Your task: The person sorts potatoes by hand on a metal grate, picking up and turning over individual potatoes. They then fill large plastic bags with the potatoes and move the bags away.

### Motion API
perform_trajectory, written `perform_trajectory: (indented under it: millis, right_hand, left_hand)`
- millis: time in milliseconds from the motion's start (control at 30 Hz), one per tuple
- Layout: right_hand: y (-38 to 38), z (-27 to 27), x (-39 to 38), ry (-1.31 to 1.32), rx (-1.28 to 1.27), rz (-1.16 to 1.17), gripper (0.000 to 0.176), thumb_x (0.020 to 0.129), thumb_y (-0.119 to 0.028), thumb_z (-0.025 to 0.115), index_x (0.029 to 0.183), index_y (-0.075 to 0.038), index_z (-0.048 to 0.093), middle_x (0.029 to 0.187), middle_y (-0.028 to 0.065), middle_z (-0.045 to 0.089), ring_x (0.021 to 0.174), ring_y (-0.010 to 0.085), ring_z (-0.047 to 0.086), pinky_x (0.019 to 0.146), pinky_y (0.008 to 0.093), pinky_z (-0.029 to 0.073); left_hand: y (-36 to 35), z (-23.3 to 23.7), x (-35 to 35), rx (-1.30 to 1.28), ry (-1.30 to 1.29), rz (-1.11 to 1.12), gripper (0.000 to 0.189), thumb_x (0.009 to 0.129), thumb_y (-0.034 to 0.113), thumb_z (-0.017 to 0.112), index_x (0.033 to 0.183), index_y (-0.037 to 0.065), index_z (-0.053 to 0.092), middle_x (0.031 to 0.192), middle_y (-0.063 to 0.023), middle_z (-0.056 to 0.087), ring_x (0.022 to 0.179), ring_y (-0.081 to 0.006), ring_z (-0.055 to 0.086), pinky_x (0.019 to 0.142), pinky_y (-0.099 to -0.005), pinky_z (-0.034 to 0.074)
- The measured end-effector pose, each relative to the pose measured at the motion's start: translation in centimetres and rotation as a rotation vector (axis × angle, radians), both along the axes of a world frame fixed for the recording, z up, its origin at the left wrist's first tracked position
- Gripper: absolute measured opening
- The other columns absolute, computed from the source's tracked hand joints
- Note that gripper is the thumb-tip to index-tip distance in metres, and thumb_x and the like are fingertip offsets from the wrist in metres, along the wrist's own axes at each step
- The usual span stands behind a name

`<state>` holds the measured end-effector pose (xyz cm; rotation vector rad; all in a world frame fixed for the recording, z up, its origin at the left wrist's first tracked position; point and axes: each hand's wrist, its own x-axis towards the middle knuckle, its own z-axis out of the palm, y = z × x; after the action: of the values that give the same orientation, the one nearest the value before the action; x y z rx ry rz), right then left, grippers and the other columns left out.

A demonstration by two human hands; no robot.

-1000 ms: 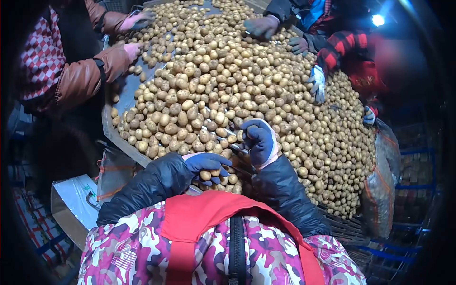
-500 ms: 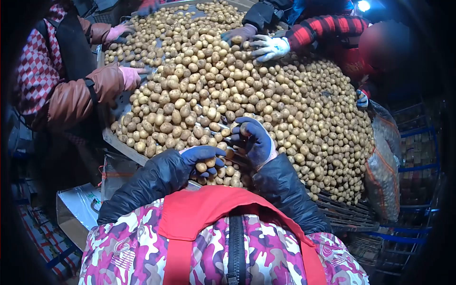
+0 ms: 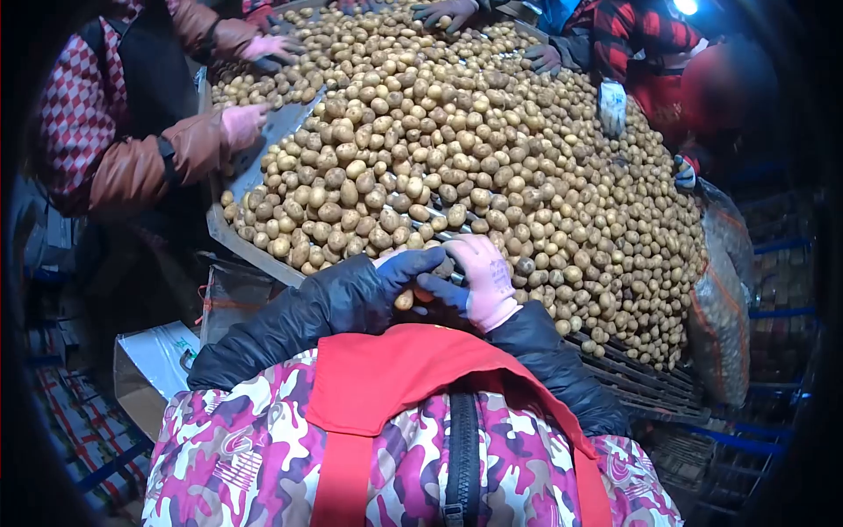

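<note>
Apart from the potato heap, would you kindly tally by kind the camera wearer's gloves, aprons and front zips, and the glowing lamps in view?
Gloves: 2, on left hand and right hand
Red apron: 1
Front zip: 1
Glowing lamp: 1
Total: 5

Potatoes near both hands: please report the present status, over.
Left hand and right hand close together, grip unclear. Potato visible just below them. Co-workers' gloved hands across the heap, none blocking the person's own.
</note>
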<state>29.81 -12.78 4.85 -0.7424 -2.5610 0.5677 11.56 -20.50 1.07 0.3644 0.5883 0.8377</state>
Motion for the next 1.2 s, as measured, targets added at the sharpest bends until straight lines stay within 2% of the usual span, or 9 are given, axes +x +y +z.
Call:
perform_trajectory:
  millis: [167, 267, 467, 600, 733, 833, 967, 1033, 1200]
  right_hand:
    - [-0.5, 1.6, -0.6, -0.213, 0.066, 0.051, 0.056, 0.082, -0.065, 0.063, 0.083, -0.009, 0.064, 0.085, 0.0137, 0.063, 0.085, 0.0342, 0.063, 0.071, 0.0456, 0.049]
    - [-0.1, -0.3, 0.1, -0.202, 0.052, 0.073, 0.052, 0.083, -0.061, 0.064, 0.083, -0.009, 0.062, 0.078, 0.0118, 0.060, 0.078, 0.0339, 0.062, 0.066, 0.0451, 0.047]
    - [-0.2, -2.3, 0.6, -0.088, -0.018, 0.036, 0.034, 0.079, -0.049, 0.065, 0.081, -0.015, 0.065, 0.072, 0.0105, 0.061, 0.070, 0.0349, 0.062, 0.062, 0.0462, 0.046]
    - [0.3, -2.9, 0.4, 0.036, -0.239, 0.110, 0.039, 0.088, -0.049, 0.058, 0.079, -0.013, 0.068, 0.073, 0.0118, 0.068, 0.070, 0.0347, 0.067, 0.060, 0.0464, 0.048]
    - [-1.0, -2.3, -0.3, 0.400, -1.186, -0.284, 0.032, 0.094, -0.036, 0.063, 0.088, -0.005, 0.069, 0.073, 0.0134, 0.068, 0.065, 0.0299, 0.067, 0.065, 0.0366, 0.053]
    - [0.6, -3.5, 0.7, 0.217, -0.601, -0.433, 0.028, 0.090, -0.033, 0.070, 0.097, -0.006, 0.068, 0.085, 0.0137, 0.067, 0.082, 0.0376, 0.066, 0.076, 0.0389, 0.054]
    - [3.5, -0.6, 6.5, 0.273, 0.065, -0.602, 0.048, 0.079, -0.016, 0.081, 0.120, 0.000, 0.062, 0.108, 0.0178, 0.067, 0.102, 0.0326, 0.065, 0.094, 0.0412, 0.050]
    - [4.7, -1.1, 12.4, 0.180, 0.274, -0.722, 0.055, 0.077, -0.015, 0.082, 0.123, 0.003, 0.059, 0.114, 0.0215, 0.064, 0.107, 0.0370, 0.062, 0.097, 0.0441, 0.048]
    - [4.0, -5.5, 24.3, -0.205, 0.207, -1.012, 0.090, 0.076, -0.038, 0.082, 0.147, -0.002, 0.039, 0.144, 0.0278, 0.044, 0.133, 0.0436, 0.043, 0.111, 0.0516, 0.035]
  left_hand:
    - [-0.2, 0.6, -0.1, -0.202, -0.162, -0.154, 0.040, 0.099, 0.044, 0.059, 0.121, 0.011, 0.064, 0.104, -0.0037, 0.069, 0.095, -0.0139, 0.066, 0.086, -0.0294, 0.053]
    - [0.5, 0.5, -0.1, 0.209, 0.171, -0.137, 0.041, 0.097, 0.035, 0.061, 0.130, 0.010, 0.061, 0.109, -0.0063, 0.068, 0.101, -0.0143, 0.064, 0.092, -0.0293, 0.050]
    - [1.6, -1.9, 0.6, 0.080, 0.109, -0.269, 0.032, 0.089, 0.013, 0.062, 0.117, 0.000, 0.068, 0.107, -0.0087, 0.069, 0.100, -0.0167, 0.064, 0.093, -0.0292, 0.048]
    - [1.6, -3.8, 1.7, 0.881, 0.171, -0.042, 0.035, 0.096, 0.036, 0.063, 0.103, 0.001, 0.066, 0.096, -0.0056, 0.066, 0.091, -0.0139, 0.063, 0.081, -0.0303, 0.050]
    - [1.3, -4.5, 0.7, -0.265, 0.024, -0.122, 0.050, 0.093, 0.064, 0.057, 0.096, 0.014, 0.061, 0.084, 0.0004, 0.061, 0.065, -0.0085, 0.058, 0.054, -0.0177, 0.045]
    - [1.9, -4.3, -0.1, -0.044, 0.123, 0.081, 0.043, 0.097, 0.057, 0.056, 0.104, 0.015, 0.058, 0.079, -0.0024, 0.056, 0.060, -0.0165, 0.053, 0.051, -0.0271, 0.042]
    - [5.0, -1.7, -2.4, -0.293, 0.056, 0.479, 0.062, 0.097, 0.056, 0.058, 0.139, 0.012, 0.053, 0.083, -0.0017, 0.060, 0.065, -0.0155, 0.057, 0.059, -0.0266, 0.050]
    - [4.4, -1.3, -4.8, -0.196, 0.044, 0.357, 0.064, 0.099, 0.053, 0.056, 0.143, 0.007, 0.048, 0.089, -0.0019, 0.062, 0.070, -0.0134, 0.060, 0.063, -0.0254, 0.052]
    - [0.0, -3.5, -7.1, -0.212, 0.039, 0.265, 0.065, 0.103, 0.050, 0.048, 0.146, 0.001, 0.044, 0.099, -0.0080, 0.065, 0.074, -0.0179, 0.064, 0.063, -0.0254, 0.054]
